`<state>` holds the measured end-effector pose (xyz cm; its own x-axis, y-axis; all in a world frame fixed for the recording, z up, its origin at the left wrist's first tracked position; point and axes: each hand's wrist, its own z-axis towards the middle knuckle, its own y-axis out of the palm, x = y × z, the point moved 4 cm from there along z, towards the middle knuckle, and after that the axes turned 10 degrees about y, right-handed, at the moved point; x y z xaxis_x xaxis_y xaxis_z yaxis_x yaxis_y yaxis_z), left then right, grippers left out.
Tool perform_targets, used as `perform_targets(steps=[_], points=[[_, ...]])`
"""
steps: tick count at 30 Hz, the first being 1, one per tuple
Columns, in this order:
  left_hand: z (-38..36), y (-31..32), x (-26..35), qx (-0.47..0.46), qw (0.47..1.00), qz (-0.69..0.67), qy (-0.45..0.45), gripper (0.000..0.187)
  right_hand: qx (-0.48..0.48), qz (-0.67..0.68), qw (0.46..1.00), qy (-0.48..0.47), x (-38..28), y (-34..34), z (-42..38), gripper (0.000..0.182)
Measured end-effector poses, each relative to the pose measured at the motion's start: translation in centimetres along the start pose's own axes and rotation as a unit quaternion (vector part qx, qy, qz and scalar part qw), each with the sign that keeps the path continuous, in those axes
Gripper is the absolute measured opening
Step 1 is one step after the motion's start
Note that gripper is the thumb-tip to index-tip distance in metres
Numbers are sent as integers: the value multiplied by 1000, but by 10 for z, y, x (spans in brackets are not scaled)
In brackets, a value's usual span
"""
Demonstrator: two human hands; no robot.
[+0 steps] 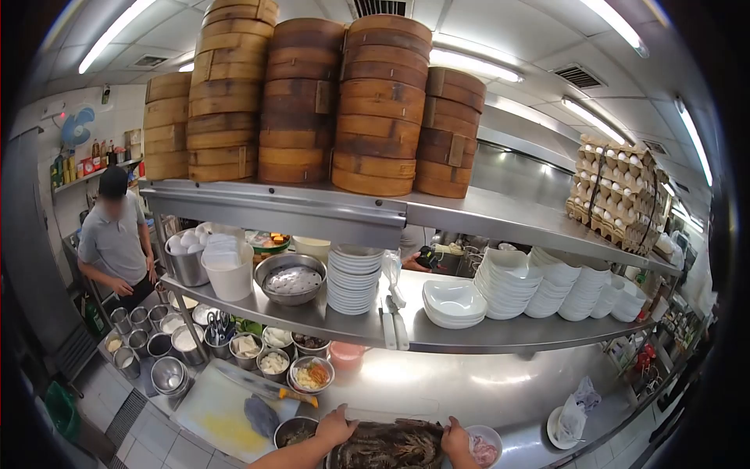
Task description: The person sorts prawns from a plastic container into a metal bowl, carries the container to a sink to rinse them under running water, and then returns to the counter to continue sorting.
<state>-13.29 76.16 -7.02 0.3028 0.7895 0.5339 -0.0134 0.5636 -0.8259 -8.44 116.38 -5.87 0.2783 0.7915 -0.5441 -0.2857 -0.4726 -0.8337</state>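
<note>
A tray of dark raw prawns (pixel 391 445) is at the bottom centre, on the steel counter. My left hand (pixel 337 427) is closed on its left far corner, and my right hand (pixel 455 439) grips the right side. Close to my left hand, a metal bowl (pixel 295 431) is partly covered by my forearm. Beyond my right hand is a white bowl of pink raw meat (pixel 484 445). A white cutting board (pixel 226 406) with yellow stains lies to the left, bearing a grey cloth (pixel 262 414) and a knife with a yellow handle (pixel 298 397).
Steel shelves (pixel 469 332) cross above the counter, holding stacked white bowls (pixel 504 285), plates (pixel 355 281) and bamboo steamers (pixel 383 109). Ingredient containers (pixel 273 363) stand at the left. A plate with a plastic bag (pixel 574 422) is at right. A person (pixel 117 234) stands far left.
</note>
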Motion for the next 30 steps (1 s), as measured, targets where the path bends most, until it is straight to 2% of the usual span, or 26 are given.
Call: perform_targets(steps=[7,18,30], points=[[4,11,-10,0,1000,-9,7,83,6,-11,1000,-5,3,3,2,45],[-4,-18,13,-40,998,-25,-33,83,8,-14,1000,7,0,1,1,45],[-4,-4,0,-39,999,-28,-23,81,1,10,1000,8,-5,-3,2,43]])
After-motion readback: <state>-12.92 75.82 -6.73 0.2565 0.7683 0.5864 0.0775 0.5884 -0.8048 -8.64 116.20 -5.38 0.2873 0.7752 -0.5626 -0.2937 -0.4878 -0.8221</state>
